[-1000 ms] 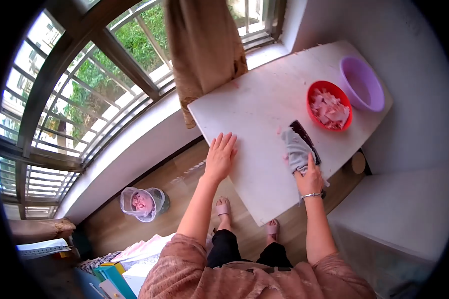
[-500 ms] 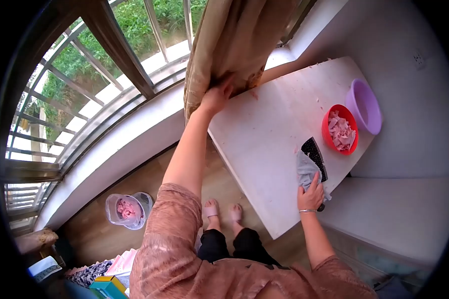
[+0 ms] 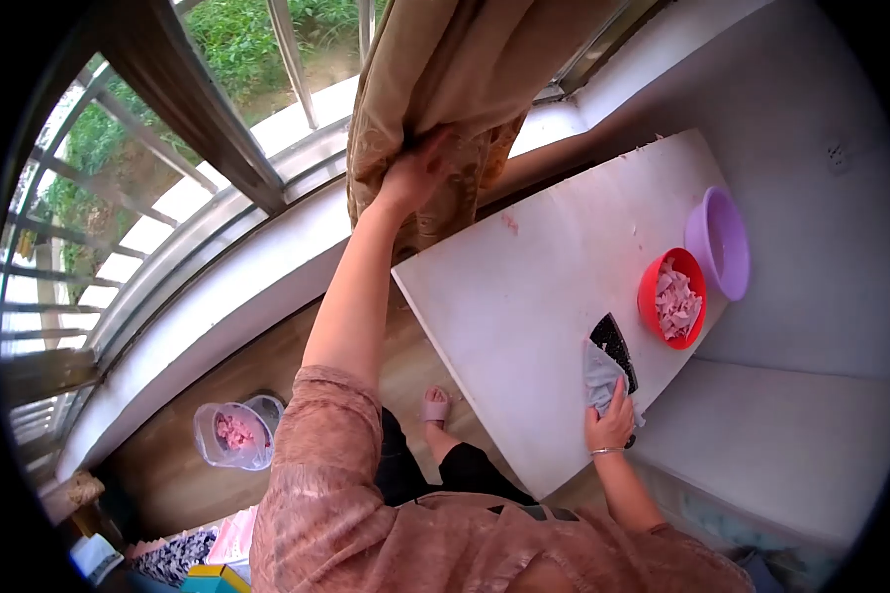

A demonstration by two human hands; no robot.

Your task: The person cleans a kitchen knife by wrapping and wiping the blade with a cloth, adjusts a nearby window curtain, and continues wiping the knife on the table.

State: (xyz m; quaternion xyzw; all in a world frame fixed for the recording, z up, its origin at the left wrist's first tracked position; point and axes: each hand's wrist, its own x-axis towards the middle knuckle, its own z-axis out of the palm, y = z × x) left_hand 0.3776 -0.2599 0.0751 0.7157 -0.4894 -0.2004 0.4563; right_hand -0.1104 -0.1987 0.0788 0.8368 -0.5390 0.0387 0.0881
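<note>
My left hand (image 3: 417, 176) reaches up to the brown curtain (image 3: 465, 69) by the window; its fingers are blurred and partly lost against the folds. On the white table (image 3: 524, 287), my right hand (image 3: 611, 420) is closed on a grey cloth (image 3: 601, 378) near the table's right edge. A dark cleaver (image 3: 615, 346) lies partly under the cloth. Beyond it stands a red bowl (image 3: 647, 301) full of pale pink pieces, beside a purple basin (image 3: 702, 237).
A lined bin (image 3: 208, 435) with pink scraps stands on the floor at the left. The barred window (image 3: 208, 109) and its white sill run along the upper left. Cloths and a yellow-and-blue box (image 3: 213, 578) are at the lower left.
My left hand has gone from the table's left edge up to the curtain. The curtain's lower part has shifted. My right hand stays at the cloth while the view has turned.
</note>
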